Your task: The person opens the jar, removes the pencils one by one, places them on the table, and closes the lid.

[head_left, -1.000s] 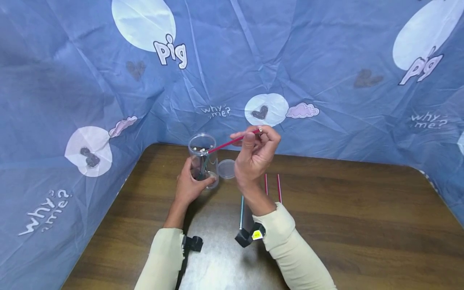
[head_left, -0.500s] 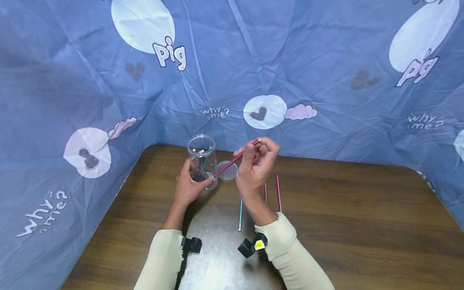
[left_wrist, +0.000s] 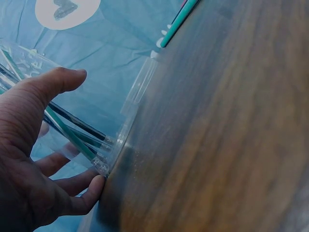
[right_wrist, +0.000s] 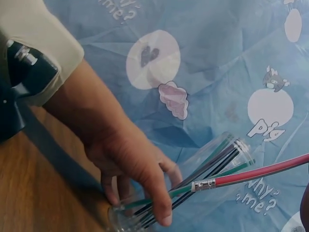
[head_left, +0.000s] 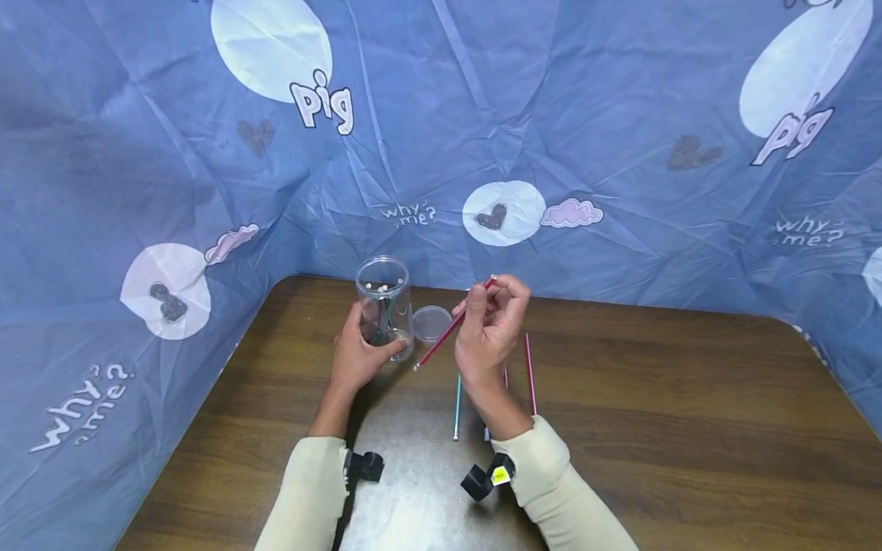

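Observation:
A clear plastic jar [head_left: 402,306] stands upright on the table, its top uncovered. Several dark and green pencils [left_wrist: 72,133] lean inside it. My left hand [head_left: 360,353] grips the jar low down, thumb in front and fingers round the far side. To its right, above the table, my right hand [head_left: 491,329] pinches a red pencil [head_left: 439,344] near its upper end. That pencil slants down to the left, and its silver-banded end [right_wrist: 205,184] hangs free of the jar. In the right wrist view the right hand is mostly out of frame.
A round clear lid [head_left: 432,324] lies just right of the jar. A blue-green pencil [head_left: 458,409] and a red pencil [head_left: 530,375] lie on the wooden table [head_left: 654,428]; another is partly hidden by the right wrist. A blue printed cloth [head_left: 413,153] hangs behind.
The red pencil's lower end has swung down and right, away from the jar's rim. My right hand has moved slightly down. My left hand keeps its grip on the jar.

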Demonstrator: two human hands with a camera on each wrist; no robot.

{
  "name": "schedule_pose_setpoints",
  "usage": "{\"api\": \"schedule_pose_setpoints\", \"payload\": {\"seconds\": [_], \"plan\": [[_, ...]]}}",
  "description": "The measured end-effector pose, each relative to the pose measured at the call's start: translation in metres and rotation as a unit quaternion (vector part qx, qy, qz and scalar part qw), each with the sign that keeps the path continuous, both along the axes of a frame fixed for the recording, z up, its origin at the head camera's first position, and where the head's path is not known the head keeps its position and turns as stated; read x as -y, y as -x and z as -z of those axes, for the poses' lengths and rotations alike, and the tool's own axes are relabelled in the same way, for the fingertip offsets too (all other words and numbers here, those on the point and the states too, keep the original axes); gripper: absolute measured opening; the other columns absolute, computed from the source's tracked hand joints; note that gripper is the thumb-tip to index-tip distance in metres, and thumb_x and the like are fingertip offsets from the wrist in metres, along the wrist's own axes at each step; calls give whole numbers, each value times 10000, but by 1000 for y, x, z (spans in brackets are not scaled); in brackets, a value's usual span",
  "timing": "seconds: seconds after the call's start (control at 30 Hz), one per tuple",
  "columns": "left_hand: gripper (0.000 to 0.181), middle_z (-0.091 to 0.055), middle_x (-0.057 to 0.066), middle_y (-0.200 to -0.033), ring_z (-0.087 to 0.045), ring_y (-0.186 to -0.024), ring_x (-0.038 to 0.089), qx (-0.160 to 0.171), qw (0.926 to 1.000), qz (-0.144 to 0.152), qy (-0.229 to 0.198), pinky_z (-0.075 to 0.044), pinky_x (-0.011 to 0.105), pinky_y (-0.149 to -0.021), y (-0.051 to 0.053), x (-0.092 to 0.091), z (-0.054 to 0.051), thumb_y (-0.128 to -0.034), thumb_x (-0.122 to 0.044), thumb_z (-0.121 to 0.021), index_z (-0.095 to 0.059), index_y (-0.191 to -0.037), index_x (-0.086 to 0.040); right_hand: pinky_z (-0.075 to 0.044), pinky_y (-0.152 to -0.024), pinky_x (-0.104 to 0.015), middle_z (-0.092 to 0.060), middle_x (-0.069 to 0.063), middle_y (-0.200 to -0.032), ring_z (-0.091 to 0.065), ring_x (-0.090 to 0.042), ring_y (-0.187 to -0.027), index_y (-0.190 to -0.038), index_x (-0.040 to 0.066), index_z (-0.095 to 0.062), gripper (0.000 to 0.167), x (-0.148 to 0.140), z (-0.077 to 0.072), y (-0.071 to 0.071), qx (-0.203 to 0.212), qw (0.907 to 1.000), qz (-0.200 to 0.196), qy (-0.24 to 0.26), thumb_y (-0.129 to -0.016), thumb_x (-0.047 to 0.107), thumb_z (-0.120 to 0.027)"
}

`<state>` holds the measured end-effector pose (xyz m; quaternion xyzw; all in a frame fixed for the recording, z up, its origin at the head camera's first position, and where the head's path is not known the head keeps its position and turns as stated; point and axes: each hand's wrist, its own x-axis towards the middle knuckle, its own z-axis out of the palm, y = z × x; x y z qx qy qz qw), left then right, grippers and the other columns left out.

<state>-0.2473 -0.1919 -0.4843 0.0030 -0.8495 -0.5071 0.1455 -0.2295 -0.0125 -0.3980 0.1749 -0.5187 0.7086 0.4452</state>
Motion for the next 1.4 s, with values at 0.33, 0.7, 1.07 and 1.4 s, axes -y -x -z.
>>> {"api": "schedule_pose_setpoints", "payload": {"seconds": [0.33, 0.7, 1.07, 1.4], "plan": [[764, -618, 152, -1220, -599, -1120, 341, 11, 10000, 12, -36, -471, 495, -949, -1, -1, -1, -678, -195, -921, -495, -1306, -111, -484, -526, -246, -528, 35, -835, -549, -126, -581, -1100, -104, -393, 459, -10, 10, 2, 318, 9993, -39, -169, -1014, 308, -577], [817, -606, 155, -1238, -618, -1109, 367, 102, 9999, -1, -56, -475, 492, -948, -1, -2, -2, -683, -198, -920, -473, -1363, -124, -482, -537, -213, -541, 12, -826, -561, -277, -558, -1119, -69, -461, 207, -35, 21, 7, 1021, 9926, 395, -521, -1006, 73, -561], [832, -607, 157, -1234, -608, -1108, 358, 70, 10000, -34, -44, -468, 496, -947, -1, 0, -1, -684, -208, -920, -469, -1378, -125, -455, -516, -172, -564, -153, -800, -548, -110, -549, -1123, -116, -469, 200, -64, 16, -3, 1727, 9790, 753, -784, -1000, 21, -547], [837, -592, 156, -1272, -603, -1141, 366, 112, 9999, -16, -62, -464, 502, -968, -2, 0, -2, -695, -218, -914, -455, -1389, -130, -439, -515, -147, -571, -146, -806, -543, -103, -550, -1136, -132, -511, 235, -101, 22, -2, 2054, 9677, 975, -1086, -1002, 54, -559]]}}
